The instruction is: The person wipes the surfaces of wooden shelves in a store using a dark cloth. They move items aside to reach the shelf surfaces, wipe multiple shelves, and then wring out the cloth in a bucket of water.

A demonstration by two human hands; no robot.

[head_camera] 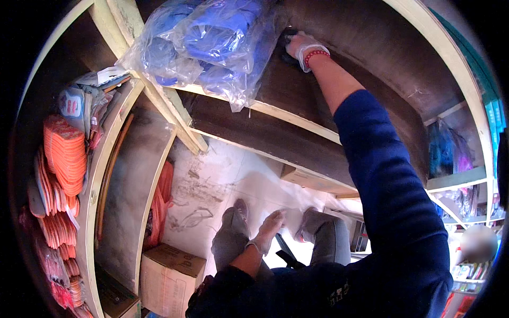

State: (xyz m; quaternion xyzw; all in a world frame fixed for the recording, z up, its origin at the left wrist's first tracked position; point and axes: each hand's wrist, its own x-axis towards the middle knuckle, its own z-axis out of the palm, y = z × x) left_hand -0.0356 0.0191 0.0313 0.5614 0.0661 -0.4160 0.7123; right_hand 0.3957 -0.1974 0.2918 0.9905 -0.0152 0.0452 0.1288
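Note:
My right hand, in a clear plastic glove with a red bead bracelet at the wrist, reaches far out over a dark wooden shelf board. Its fingers are closed on a dark cloth, which is pressed against the board and partly hidden by the hand. Just left of the cloth lie blue goods in clear plastic bags, bulging over the shelf's pale front edge. My left hand, gloved likewise, hangs low between my knees above the floor. Nothing shows in it, but its fingers are partly hidden by blur.
Stacks of orange insoles fill the left shelf. Pale wooden posts meet at the corner. A cardboard box stands at lower left, and another carton sits under the shelf. Bagged goods occupy the right-hand shelving. A blurred person appears at far right.

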